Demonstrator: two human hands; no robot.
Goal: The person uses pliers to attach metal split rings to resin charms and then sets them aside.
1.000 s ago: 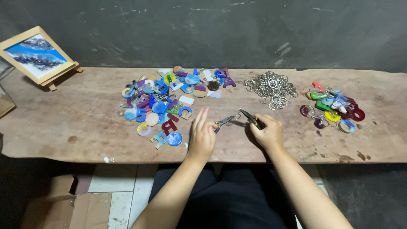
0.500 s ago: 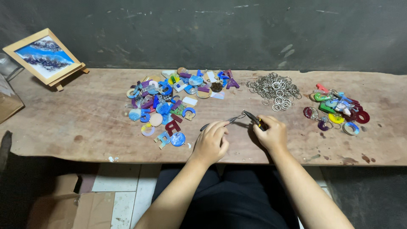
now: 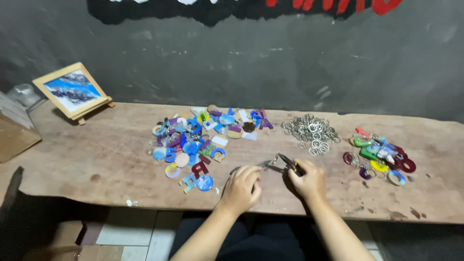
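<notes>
Ring work at the table [image 3: 96,164]
Our right hand [image 3: 309,181] gripped pliers [image 3: 290,165]; our left hand [image 3: 243,187], fingers clenched, pinched a small piece.

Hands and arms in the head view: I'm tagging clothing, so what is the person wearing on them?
Nothing shows on either: the left hand and right hand are bare, with no gloves, rings or watch visible, and both forearms are uncovered, no sleeves in view.

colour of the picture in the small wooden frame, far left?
Blue and white swirls with a dark streak, in the framed picture. Head view, the only one, shows it clearly.
</notes>
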